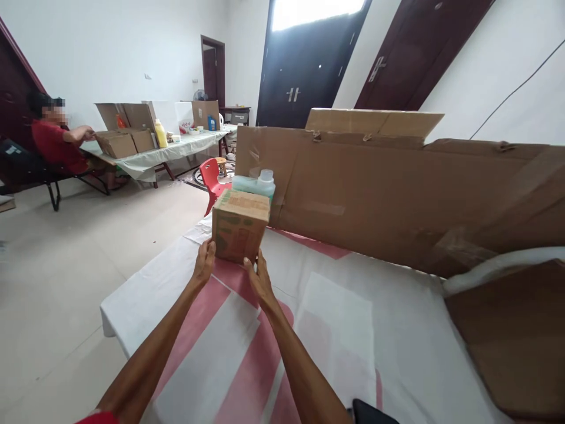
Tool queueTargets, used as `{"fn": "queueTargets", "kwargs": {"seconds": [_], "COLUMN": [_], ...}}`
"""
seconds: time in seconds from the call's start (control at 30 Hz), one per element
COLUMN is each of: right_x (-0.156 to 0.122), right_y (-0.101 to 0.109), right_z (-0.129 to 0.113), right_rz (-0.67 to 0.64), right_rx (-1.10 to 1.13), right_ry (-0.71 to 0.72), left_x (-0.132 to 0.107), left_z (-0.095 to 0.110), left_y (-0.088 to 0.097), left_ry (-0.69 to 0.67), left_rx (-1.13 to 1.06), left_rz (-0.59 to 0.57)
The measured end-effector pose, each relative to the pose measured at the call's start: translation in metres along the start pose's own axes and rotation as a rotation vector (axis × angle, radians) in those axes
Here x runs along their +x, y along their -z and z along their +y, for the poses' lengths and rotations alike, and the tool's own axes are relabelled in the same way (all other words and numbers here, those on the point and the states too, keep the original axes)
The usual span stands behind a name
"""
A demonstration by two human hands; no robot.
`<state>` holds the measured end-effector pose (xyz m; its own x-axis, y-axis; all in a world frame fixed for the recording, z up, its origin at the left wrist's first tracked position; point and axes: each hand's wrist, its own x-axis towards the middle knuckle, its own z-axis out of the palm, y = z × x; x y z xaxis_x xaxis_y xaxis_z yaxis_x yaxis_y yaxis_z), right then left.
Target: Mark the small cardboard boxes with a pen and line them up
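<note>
A small cardboard box (238,232) with faint green print stands near the far left corner of the white-and-pink covered table (335,318). Against its left lower edge is my left hand (205,262), fingers pressed to the side. My right hand (259,277) grips the lower right corner, its thumb on the near face. The box is held between both hands; whether its base touches the cloth I cannot tell. Just behind it, partly hidden, is a clear jug of bluish-green liquid (265,185) with a whitish cap.
A long cardboard panel (353,188) runs along the table's back edge, with another brown cardboard piece (512,335) at right. A red chair (212,179) stands beyond the far corner. Farther left, a person in red (50,141) sits by a table with boxes and a yellow bottle (160,134).
</note>
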<state>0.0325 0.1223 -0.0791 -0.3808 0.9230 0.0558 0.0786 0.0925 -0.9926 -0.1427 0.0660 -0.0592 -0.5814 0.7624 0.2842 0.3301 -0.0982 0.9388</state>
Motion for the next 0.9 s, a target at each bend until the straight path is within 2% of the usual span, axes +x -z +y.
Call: {"fn": "queueTargets", "kwargs": {"seconds": [0.13, 0.2, 0.27, 0.33, 0.4, 0.5, 0.67, 0.83, 0.9], "right_x": [-0.079, -0.114, -0.141, -0.160, -0.175, -0.192, -0.215, -0.228, -0.232], "right_y": [0.038, 0.061, 0.082, 0.096, 0.104, 0.105, 0.098, 0.103, 0.109], "right_z": [0.000, -0.005, -0.012, -0.019, -0.025, -0.026, -0.018, -0.015, -0.012], "right_rz": [0.050, 0.085, 0.103, 0.089, 0.056, 0.062, 0.195, 0.103, 0.133], "right_rx": [0.059, 0.066, 0.095, 0.150, 0.201, 0.256, 0.445, 0.495, 0.475], "right_ry": [-0.021, -0.023, -0.042, -0.078, -0.103, -0.125, -0.213, -0.078, -0.076], "left_x": [-0.106, -0.157, -0.196, -0.219, -0.227, -0.224, -0.217, -0.219, -0.220], "left_z": [0.011, 0.023, 0.037, 0.052, 0.066, 0.080, 0.086, 0.095, 0.106], "left_y": [0.025, 0.034, 0.040, 0.041, 0.040, 0.037, 0.037, 0.044, 0.043], "left_ry": [-0.078, -0.194, -0.347, -0.472, -0.556, -0.625, -0.603, -0.549, -0.564], "left_rx": [0.077, 0.185, 0.309, 0.373, 0.369, 0.328, 0.268, 0.164, 0.125], "left_rz": [-0.090, -0.126, -0.143, -0.172, -0.229, -0.314, -0.386, -0.404, -0.439]}}
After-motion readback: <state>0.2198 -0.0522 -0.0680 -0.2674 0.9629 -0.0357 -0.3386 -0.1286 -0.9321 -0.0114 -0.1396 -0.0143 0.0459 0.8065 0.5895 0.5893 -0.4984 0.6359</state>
